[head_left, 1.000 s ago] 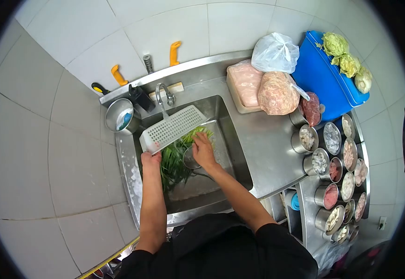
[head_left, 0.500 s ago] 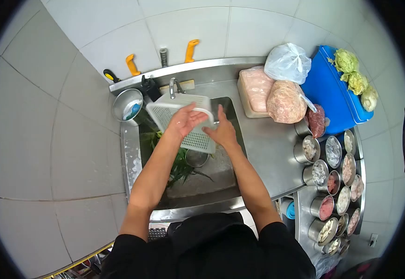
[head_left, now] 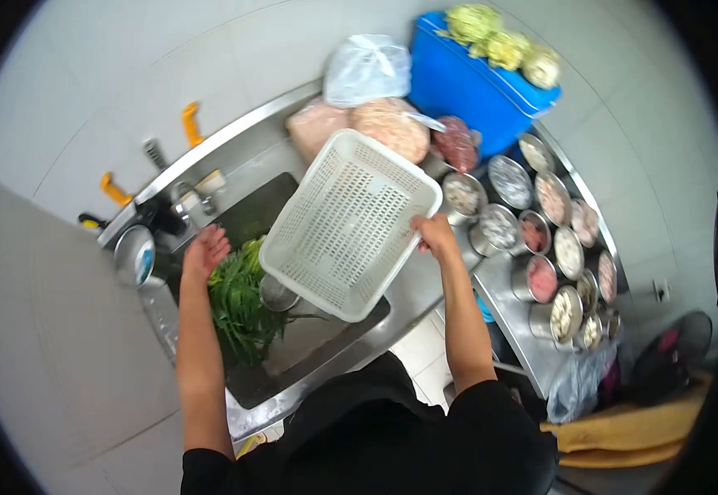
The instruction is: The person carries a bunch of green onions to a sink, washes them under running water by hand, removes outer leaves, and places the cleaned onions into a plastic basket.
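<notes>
A white perforated plastic basket [head_left: 351,223] is held up, tilted, over the right side of the sink. My right hand [head_left: 436,235] grips its right rim, and its inside faces me. My left hand [head_left: 207,252] is off the basket, palm turned up with fingers stretched out, near the faucet [head_left: 198,202] at the sink's left side. Beneath it, long leafy greens [head_left: 243,301] lie in the sink [head_left: 301,363]. A round metal bowl [head_left: 277,294] sits beside the greens, partly hidden by the basket.
Bagged meat [head_left: 390,128] and a blue bin [head_left: 474,91] topped with cabbages [head_left: 507,49] stand along the back. Several metal pots [head_left: 542,279] of ingredients line the right counter. A metal pot [head_left: 134,254] stands at the left corner; knife handles [head_left: 191,124] stick up behind the sink.
The view has swung to the right. The basket has moved from over the sink's back to the right, its inside now showing. My left hand has come away from it; my right now grips its rim.
</notes>
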Tool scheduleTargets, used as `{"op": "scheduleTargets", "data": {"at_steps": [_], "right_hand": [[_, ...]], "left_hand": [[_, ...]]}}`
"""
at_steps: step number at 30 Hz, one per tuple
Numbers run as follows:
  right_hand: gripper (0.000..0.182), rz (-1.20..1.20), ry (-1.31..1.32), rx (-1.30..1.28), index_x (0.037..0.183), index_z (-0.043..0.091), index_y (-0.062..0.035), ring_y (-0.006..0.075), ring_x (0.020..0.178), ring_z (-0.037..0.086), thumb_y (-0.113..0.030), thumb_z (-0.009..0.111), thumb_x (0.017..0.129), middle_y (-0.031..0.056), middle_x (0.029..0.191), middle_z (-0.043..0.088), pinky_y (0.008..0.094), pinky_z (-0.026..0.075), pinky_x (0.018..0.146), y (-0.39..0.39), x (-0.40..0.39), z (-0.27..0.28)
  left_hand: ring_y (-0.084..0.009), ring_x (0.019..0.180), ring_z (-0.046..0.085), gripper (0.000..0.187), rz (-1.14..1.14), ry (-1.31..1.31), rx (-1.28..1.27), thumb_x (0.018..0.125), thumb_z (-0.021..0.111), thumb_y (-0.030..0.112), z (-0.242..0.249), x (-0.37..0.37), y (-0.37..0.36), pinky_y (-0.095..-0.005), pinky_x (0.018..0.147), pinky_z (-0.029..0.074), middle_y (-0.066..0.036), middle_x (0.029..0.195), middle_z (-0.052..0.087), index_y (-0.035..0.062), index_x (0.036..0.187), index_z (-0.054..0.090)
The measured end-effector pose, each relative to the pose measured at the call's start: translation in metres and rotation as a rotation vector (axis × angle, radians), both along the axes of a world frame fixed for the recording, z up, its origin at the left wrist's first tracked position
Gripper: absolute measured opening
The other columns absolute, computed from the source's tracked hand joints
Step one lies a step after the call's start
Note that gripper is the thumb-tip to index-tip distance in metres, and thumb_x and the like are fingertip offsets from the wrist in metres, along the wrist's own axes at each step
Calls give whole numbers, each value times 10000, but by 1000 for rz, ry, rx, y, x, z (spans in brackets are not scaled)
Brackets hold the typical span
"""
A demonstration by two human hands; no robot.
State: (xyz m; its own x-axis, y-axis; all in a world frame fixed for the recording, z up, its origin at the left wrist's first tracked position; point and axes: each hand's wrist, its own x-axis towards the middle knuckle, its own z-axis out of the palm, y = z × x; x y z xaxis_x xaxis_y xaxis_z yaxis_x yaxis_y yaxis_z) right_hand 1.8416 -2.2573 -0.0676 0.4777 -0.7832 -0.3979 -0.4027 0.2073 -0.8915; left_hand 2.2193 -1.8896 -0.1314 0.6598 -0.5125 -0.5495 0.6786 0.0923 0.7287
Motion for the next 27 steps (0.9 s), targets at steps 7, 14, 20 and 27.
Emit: {"op": "scheduleTargets", "data": {"at_steps": [7,14,20,27], "right_hand": [[403,178,353,-154,776,649,84,203,428,544,-313,686,723,138,627,605,340,412,375,-91,-75,-8],[616,288,351,-554,834,689,48,246,634,633,-565,657,782,168,707,664,408,480,630,-119,-91,-51],[432,361,760,-996,902,678,0,383,843,639,-416,679,786,226,860,660,469,486,746,-108,-78,-41],[290,444,-57,-388,1048,664,-53,105,678,605,-267,681,852,59,777,673,286,491,624,106,33,6]], "left_hand": [[-287,1074,534,384,76,106,-81,946,510,248,-50,18,-22,-484,947,465,-104,1258,526,78,1285,450],[-293,1187,458,349,128,75,-39,931,537,278,-40,14,-21,-474,997,408,-101,1354,462,108,1234,501],[-309,1150,510,406,149,-51,-60,925,566,217,-21,5,-11,-474,1004,425,-138,1309,504,48,1281,465],[-170,786,638,311,146,-272,-78,959,528,233,19,-36,-15,-317,770,525,-33,829,651,35,1197,556]]}}
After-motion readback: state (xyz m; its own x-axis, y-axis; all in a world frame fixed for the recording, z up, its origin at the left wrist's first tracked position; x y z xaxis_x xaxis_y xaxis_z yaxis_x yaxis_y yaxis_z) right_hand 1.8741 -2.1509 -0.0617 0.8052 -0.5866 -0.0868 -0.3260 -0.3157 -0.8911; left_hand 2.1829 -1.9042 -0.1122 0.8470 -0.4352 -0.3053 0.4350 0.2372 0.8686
